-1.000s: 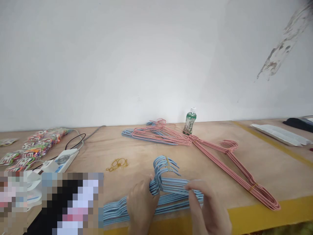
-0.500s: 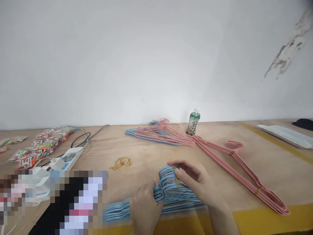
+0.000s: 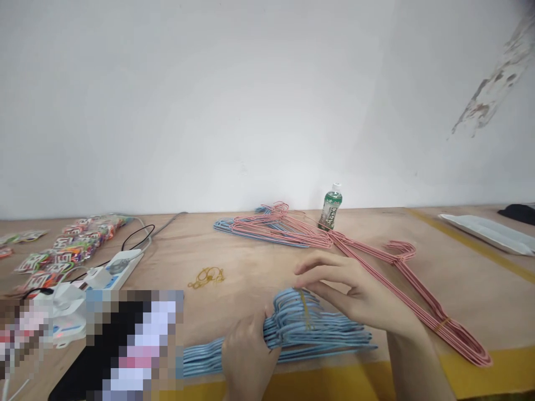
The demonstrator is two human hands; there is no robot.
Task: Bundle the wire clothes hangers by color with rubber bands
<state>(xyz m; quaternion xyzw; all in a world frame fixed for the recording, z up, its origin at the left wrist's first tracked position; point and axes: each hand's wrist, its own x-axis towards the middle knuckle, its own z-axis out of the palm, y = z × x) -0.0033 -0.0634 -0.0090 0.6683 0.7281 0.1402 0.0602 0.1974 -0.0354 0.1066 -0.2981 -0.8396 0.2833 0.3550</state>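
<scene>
A stack of blue wire hangers point(image 3: 334, 334) lies near the front edge of the table. My left hand point(image 3: 251, 348) is closed round the stack just left of the hooks. A yellow rubber band point(image 3: 306, 309) lies across the bunched hooks. Just above and right of the hooks is my right hand point(image 3: 349, 284), its fingers slightly bent and apart, with nothing seen in them. One fingertip comes close to the hooks; whether it touches them I cannot tell. Several loose rubber bands point(image 3: 207, 277) lie behind the left hand.
Pink hangers point(image 3: 418, 301), bound with bands, lie to the right. Further back, pink and blue hangers point(image 3: 271, 228) overlap beside a bottle point(image 3: 330, 209). On the left are a power strip point(image 3: 121, 273), cables and bagged items point(image 3: 79, 242). A white tray point(image 3: 489, 233) sits far right.
My right hand has lifted off the hooks and moved up and to the right, baring the rubber band and more of the blue hangers. My left hand keeps its grip.
</scene>
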